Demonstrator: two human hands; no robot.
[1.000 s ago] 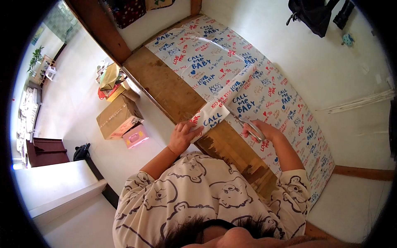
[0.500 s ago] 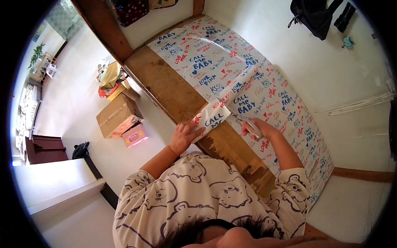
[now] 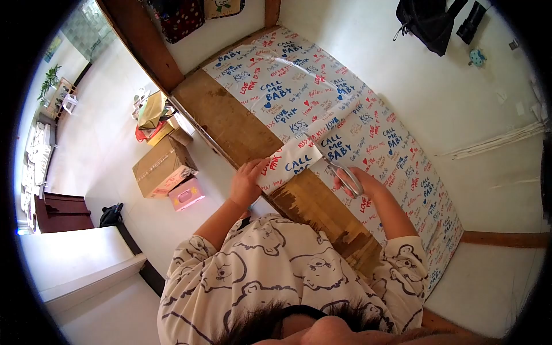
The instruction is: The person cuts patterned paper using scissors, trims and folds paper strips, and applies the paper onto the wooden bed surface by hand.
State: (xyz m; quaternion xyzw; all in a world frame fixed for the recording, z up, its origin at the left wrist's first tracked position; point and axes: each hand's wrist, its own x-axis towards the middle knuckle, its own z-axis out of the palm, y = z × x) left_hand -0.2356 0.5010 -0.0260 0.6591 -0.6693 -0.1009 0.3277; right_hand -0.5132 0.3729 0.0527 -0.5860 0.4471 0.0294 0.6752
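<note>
your right hand (image 3: 368,185) has fingers clamped on scissors (image 3: 331,164) aimed at ten o'clock; at its nine, your left hand (image 3: 246,183) touches the sheet (image 3: 299,163), finger grip impossible to tell.

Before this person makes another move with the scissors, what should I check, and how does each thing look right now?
1. Scissors in the grip: ok, the right hand holds them by the handles.
2. Left hand on the printed flap: ok, it touches the end; pinching or only pressing, cannot tell.
3. Left fingers away from the blades: ok, the flap's middle lies between them.
4. Cut complete: cannot tell, the blades are too small to read at the flap's edge.
5. Printed sheet smooth: not ok, creases show toward its far end.
6. Brown board covered: not ok, bare patches show on both sides of the flap.
</note>
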